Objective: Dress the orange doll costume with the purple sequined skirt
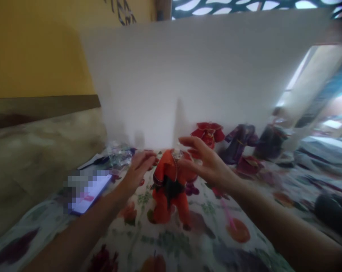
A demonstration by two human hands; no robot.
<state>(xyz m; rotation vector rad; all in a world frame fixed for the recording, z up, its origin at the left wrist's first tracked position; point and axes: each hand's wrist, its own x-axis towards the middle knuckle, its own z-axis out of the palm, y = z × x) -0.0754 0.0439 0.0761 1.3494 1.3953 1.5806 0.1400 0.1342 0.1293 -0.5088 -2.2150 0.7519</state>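
Fruit-patterned cloth (pixel 125 241) bears a small orange outfit (pixel 165 172) between left hand (pixel 139 163) and right hand (pixel 203 158), both unclasped, right-hand contact unclear.

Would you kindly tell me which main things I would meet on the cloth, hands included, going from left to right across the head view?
Phone with a lit screen → left hand → small orange outfit → right hand → small purple garment → blurred dark garment → blurred black object.
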